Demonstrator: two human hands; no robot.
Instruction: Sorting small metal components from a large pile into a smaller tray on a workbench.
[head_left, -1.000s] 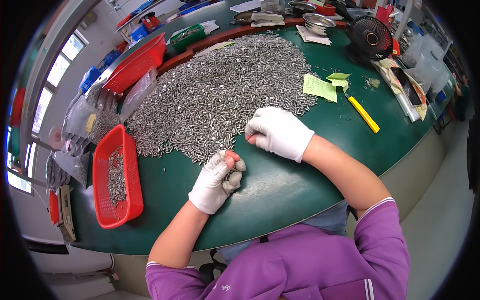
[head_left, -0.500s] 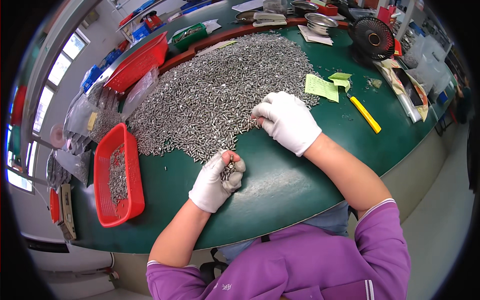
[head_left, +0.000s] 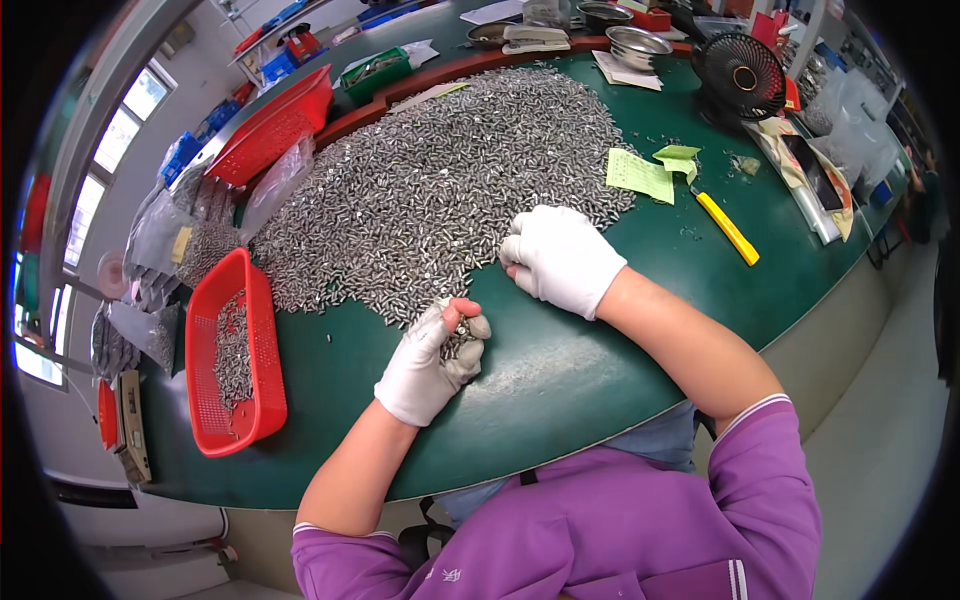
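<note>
A wide heap of small silvery cylindrical metal parts (head_left: 440, 170) covers the middle of the green table (head_left: 540, 420). My left hand (head_left: 420, 368), in a white glove with bare fingertips showing, is curled palm up around several such metal parts (head_left: 456, 345) near the heap's front edge. My right hand (head_left: 565, 262), also gloved, is at the heap's near right edge with its fingers bent and drawn together. Whatever its fingertips may hold is hidden behind the glove.
A red basket (head_left: 272, 380) with a layer of metal parts stands left. Bagged parts (head_left: 150, 330) lie beyond it. Right of the heap are green paper slips (head_left: 640, 175), a yellow cutter (head_left: 728, 228) and a black fan (head_left: 740, 76). A wooden rail (head_left: 375, 105) borders the heap's far side.
My right hand has come slightly nearer to me and toward my left hand, its fingers more curled. The left hand keeps its hold on the metal parts, nearly still.
</note>
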